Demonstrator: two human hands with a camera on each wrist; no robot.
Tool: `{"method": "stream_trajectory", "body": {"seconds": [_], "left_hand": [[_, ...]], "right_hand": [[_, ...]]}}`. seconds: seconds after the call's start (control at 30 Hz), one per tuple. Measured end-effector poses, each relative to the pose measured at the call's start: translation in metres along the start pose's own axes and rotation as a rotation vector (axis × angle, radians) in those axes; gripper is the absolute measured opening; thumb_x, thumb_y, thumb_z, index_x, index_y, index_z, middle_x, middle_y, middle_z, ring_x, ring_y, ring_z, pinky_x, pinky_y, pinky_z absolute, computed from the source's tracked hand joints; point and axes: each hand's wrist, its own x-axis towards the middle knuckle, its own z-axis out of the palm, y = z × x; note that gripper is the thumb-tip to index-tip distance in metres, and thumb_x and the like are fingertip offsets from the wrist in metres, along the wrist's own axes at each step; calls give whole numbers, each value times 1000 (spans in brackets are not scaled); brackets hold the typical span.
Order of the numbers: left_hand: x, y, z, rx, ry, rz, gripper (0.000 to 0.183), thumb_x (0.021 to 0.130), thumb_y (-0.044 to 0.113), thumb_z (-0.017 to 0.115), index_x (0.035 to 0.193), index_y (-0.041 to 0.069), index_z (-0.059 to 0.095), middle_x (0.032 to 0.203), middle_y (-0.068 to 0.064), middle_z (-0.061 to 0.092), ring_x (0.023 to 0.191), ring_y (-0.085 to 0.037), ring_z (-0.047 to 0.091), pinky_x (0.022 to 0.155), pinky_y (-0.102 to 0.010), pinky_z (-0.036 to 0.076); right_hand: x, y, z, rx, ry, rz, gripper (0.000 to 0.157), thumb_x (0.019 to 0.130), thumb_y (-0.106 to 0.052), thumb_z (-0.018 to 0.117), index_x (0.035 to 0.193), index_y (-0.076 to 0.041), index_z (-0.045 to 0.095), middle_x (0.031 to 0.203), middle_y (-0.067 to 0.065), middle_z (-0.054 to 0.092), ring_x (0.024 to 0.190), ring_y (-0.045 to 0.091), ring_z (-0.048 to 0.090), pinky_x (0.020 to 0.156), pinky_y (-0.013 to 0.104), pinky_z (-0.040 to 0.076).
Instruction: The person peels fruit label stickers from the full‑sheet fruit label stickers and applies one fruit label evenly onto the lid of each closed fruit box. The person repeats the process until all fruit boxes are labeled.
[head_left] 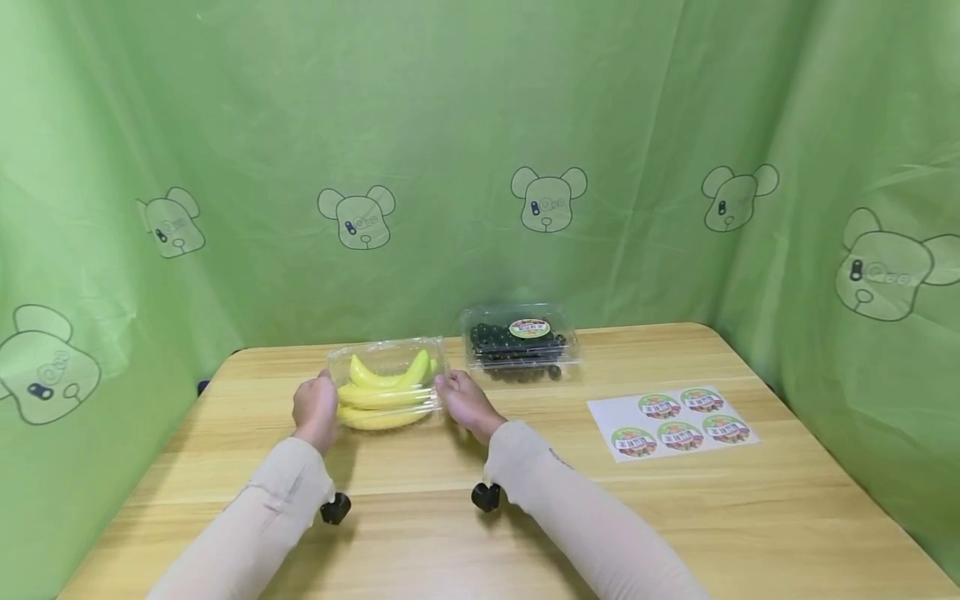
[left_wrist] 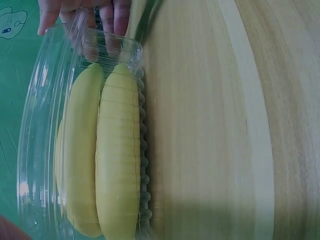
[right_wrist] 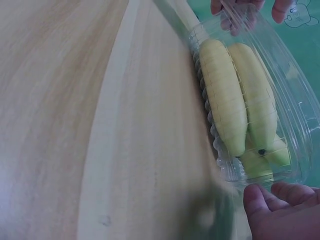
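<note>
A clear plastic clamshell box [head_left: 341, 364] holds several yellow bananas [head_left: 385, 398], seen through its ridged walls. My left hand [head_left: 315, 408] grips the box's left end, and my right hand [head_left: 471, 402] holds the right end, thumb toward me. In the left wrist view, two bananas [left_wrist: 117, 150] lie side by side along the box, and the right hand's fingers [left_wrist: 114, 22] wrap its far end. From the right wrist, the thumb [right_wrist: 256, 201] shows against the near end. The box's lid is down, and its base is close over the wooden table [head_left: 420, 533].
Behind and to the right stands another clear box [head_left: 480, 317] of dark round fruit, with an oval label [head_left: 529, 328] on its lid. At right lies a white sheet [head_left: 626, 412] with several round fruit stickers [head_left: 680, 436]. Green curtains [head_left: 450, 275] enclose the table's back and sides.
</note>
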Motion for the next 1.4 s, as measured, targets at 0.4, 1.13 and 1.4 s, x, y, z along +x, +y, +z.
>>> {"method": "stream_trajectory", "body": {"seconds": [0.4, 1.13, 1.4], "left_hand": [[-3, 2, -5, -1, -10, 22, 55, 103, 35, 33, 143, -3, 37, 148, -22, 36, 136, -42, 29, 113, -54, 23], [-15, 7, -13, -87, -57, 37, 58, 105, 37, 30, 149, -1, 27, 155, -20, 24, 142, -41, 18, 116, -53, 16], [-19, 9, -14, -101, -75, 43, 58, 105, 34, 29, 150, -1, 23, 157, -19, 20, 143, -39, 15, 116, -52, 15]], "right_hand": [[-4, -5, -2, -11, -14, -6, 61, 103, -40, 40, 148, 0, 28, 148, 21, 39, 136, 37, 36, 114, 52, 24], [-11, -15, -9, 4, -30, -37, 57, 104, -36, 40, 147, 1, 29, 147, 20, 41, 134, 36, 39, 112, 50, 28], [-11, -14, -15, -7, -24, -46, 57, 104, -36, 42, 147, 0, 31, 145, 19, 43, 132, 37, 42, 111, 52, 31]]}}
